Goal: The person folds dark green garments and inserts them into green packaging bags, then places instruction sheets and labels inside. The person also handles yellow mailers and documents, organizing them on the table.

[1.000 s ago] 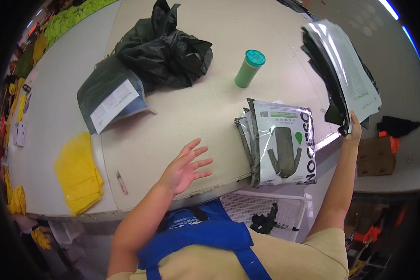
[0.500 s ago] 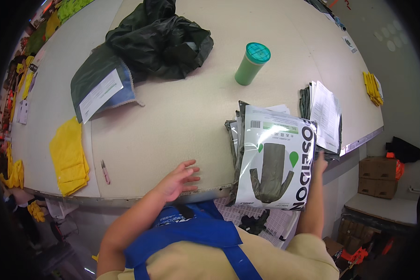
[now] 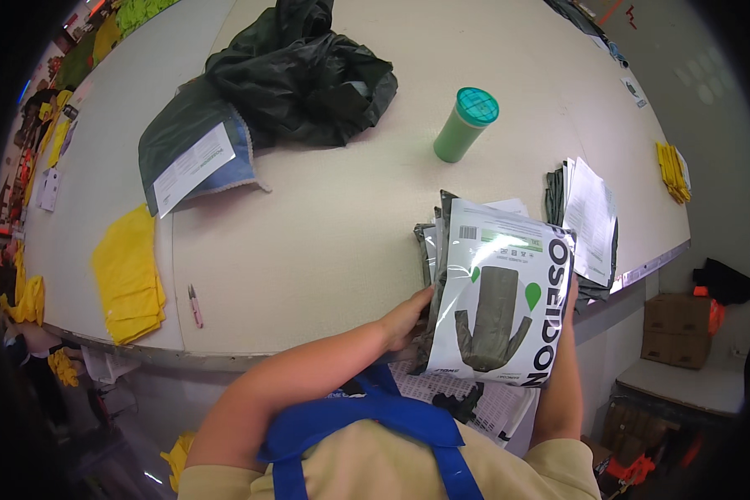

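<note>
While left hand [image 3: 405, 322] and right hand [image 3: 572, 293] flank the packages [image 3: 497, 292], I cannot tell their hidden fingers' grip.

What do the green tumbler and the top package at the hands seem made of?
Green tumbler: plastic or perhaps coated metal; its body looks even and satin. Top package: likely thin, glossy plastic film, from bright glare and crinkled edges.

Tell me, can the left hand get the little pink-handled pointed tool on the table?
Probably yes: nothing shows between the left hand and that pink-handled tool. It would likely have to come away from the stack of glossy grey-and-white plastic packages first.
</note>
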